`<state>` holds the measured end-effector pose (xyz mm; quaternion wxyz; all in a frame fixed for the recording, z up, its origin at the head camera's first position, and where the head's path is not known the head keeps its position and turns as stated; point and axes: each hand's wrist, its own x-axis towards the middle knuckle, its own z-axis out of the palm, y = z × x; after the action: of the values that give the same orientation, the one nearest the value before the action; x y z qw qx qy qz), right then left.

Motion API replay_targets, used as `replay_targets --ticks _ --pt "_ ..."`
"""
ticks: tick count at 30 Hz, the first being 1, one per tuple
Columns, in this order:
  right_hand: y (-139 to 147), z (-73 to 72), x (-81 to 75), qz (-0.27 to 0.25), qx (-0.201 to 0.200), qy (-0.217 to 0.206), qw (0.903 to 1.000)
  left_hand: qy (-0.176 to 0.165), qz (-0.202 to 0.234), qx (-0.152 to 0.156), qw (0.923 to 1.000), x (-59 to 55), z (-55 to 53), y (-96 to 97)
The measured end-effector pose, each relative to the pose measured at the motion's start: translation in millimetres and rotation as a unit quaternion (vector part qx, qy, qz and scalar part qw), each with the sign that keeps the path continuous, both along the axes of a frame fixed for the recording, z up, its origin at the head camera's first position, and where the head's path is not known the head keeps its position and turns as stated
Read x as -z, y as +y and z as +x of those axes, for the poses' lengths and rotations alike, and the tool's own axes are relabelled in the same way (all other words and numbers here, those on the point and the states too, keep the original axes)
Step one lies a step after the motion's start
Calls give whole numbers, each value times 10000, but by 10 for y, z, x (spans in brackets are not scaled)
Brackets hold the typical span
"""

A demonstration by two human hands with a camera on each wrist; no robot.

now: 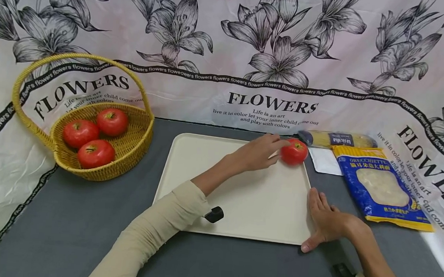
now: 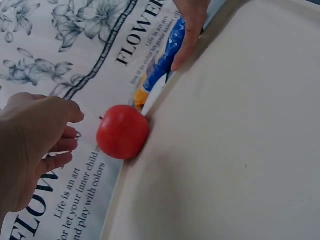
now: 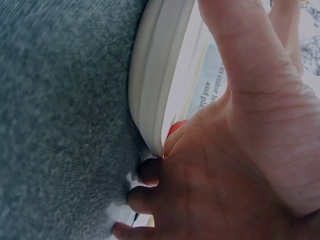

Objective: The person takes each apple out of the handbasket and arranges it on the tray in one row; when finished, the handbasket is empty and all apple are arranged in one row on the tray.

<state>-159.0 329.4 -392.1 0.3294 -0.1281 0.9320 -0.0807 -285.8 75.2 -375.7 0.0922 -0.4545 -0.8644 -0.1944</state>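
your left grip [image 1: 258,152] is loosely spread, just beside the tomato [image 1: 294,152] on the tray [image 1: 264,200], right of the frame's centre; your right grip [image 1: 328,223] lies spread against the tray's edge, probably to steady it.

Even, diffuse light fills the head view. A faint shadow lies on the tray [image 1: 236,211] near the left grip [image 1: 261,152], a darker one on the bench [image 1: 260,268] below the right grip [image 1: 326,223]. Both wrist views look softer, the left dull, the right grainy.
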Motion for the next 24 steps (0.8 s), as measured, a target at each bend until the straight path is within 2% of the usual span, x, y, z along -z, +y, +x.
replay_targets --ticks 4,10,13,18,24 --pt "59 -5 72 -142 -89 71 9998 -51 -144 69 9999 -48 49 -182" --pt "207 0 207 -658 -125 175 9976 22 -166 -34 9999 -109 58 -445" --pt "227 -4 190 -648 -191 201 9975 70 -163 -74 9998 -134 59 -547" --pt "206 18 62 -818 -85 -56 9966 185 -181 54 9997 -197 77 -674" --pt "195 22 38 -817 -19 -189 9965 464 -174 206 9986 -368 121 -842"
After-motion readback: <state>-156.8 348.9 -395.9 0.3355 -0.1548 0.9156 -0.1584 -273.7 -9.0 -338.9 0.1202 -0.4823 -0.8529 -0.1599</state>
